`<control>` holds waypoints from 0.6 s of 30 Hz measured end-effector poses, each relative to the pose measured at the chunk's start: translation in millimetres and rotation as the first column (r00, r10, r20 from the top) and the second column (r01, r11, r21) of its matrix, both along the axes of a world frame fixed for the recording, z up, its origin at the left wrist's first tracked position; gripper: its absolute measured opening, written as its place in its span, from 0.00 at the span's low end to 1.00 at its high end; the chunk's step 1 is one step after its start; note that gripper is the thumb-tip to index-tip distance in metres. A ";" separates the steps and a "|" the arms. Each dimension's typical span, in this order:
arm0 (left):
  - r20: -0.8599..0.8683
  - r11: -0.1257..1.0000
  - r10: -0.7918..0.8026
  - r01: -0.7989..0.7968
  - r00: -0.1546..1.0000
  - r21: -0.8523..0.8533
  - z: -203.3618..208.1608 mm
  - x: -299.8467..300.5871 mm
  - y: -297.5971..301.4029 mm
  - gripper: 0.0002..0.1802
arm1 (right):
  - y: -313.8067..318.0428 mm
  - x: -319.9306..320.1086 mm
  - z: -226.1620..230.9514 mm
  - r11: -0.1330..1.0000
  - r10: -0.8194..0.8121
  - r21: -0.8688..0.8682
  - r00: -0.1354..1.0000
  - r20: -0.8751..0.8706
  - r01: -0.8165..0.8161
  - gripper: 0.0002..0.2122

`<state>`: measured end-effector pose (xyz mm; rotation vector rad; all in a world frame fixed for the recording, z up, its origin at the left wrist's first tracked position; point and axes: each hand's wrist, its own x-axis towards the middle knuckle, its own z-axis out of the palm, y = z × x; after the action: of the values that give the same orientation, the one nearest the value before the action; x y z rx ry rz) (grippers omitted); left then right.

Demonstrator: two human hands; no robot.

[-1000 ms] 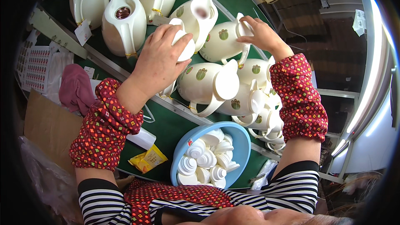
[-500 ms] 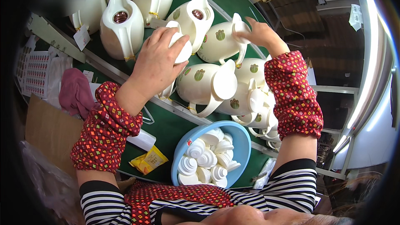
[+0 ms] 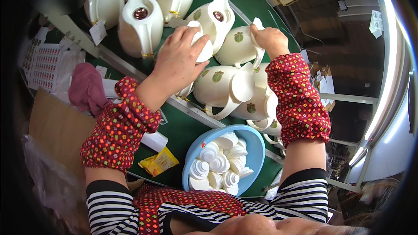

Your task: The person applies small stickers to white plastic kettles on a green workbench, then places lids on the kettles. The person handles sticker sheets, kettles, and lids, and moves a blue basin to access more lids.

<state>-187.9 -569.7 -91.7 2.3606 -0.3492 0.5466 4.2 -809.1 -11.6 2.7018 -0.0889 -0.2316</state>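
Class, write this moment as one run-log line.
left hand: grasps white lid | right hand: at patterned jug | blue basin: holds white stoppers

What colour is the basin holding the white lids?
The basin is light blue; the head view shows it best.

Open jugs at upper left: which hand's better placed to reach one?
Probably the left hand: it's on a white lid close beside the open jugs. The right hand is farther off, at the top of a patterned jug.

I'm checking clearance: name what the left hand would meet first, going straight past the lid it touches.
Beyond that white lid, the left hand likely meets the uncapped vacuum jug; depth is unclear.
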 end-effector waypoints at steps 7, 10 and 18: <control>-0.164 0.920 0.019 -0.081 0.986 -0.384 -35.9 -29.7 22.8 0.76 | 39.8 -56.2 18.9 0.772 0.563 0.282 0.819 0.116 -0.570 0.39; -0.309 0.910 -0.063 -0.073 0.949 -0.409 -38.0 -40.2 29.0 0.78 | 93.4 -105.4 32.1 0.517 0.759 0.482 0.640 0.125 -0.707 0.42; -0.247 0.886 0.148 -0.239 0.958 -0.397 -58.6 -29.6 -8.2 0.74 | 151.4 -112.9 26.6 0.703 0.696 0.430 0.670 -0.258 -0.566 0.31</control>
<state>-217.5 -578.0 -150.3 2.0096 0.1028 0.4083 -108.7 -657.7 15.1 2.7139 1.1097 -0.6163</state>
